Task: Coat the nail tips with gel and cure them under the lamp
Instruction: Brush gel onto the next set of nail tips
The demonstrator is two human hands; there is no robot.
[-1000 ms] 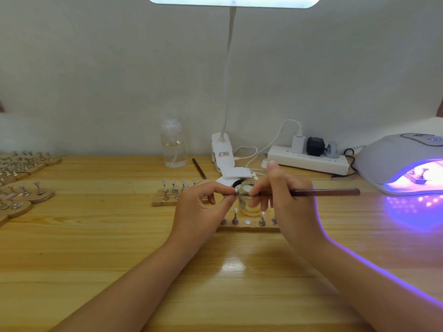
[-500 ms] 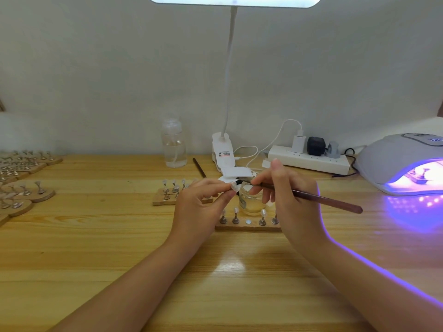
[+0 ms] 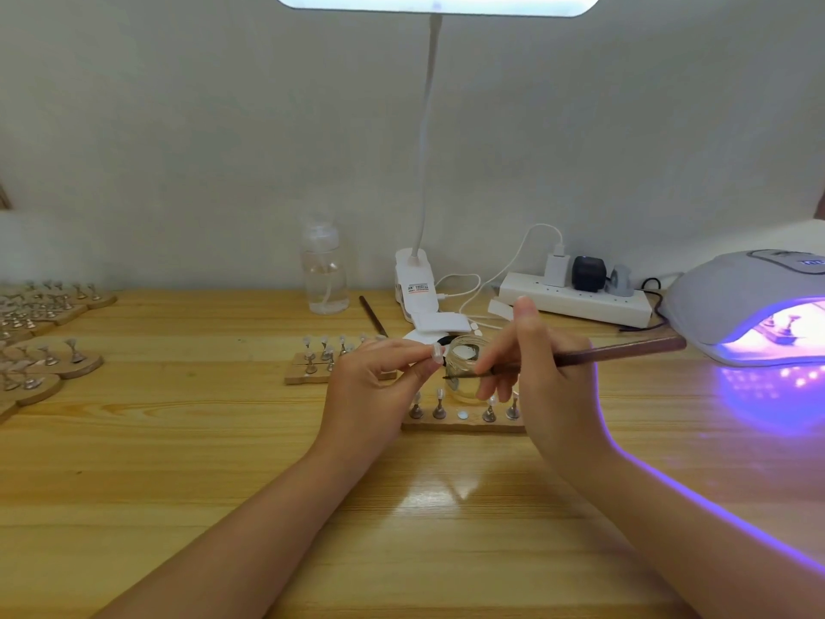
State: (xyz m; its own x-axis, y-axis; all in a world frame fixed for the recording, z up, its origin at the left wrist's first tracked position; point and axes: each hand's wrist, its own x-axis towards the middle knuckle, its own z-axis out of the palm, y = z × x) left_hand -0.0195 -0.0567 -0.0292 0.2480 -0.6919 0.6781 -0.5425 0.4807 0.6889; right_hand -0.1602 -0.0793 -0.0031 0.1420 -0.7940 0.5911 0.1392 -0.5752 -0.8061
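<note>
Nearest me, both forearms reach forward over the worktop and the two hands meet above a wooden strip. The strip carries small stands with nail tips, two on either side of a bare magnet spot.

The left hand pinches one nail tip between thumb and fingers, lifted off the strip and turned up toward the brush. The right hand grips the brush like a pen, fingers curled round the shaft.

The coming stroke seems to turn on this: the tip lies just left of the right grip and a little higher, and the brush runs nearly level, handle out to the right, bristle end pointing left, just below and beside the held tip. I cannot tell whether the bristles touch it. The right hand is the working one and only needs a small lift leftward.

Just beyond the grips stands the gel jar, open, behind the bristle end. Farther left is another strip of stands, and more boards sit well off to the left. Far right of the right grip the cure lamp glows violet, with a stand already inside. At the back sit a bottle, the desk lamp's clip and a power strip.
</note>
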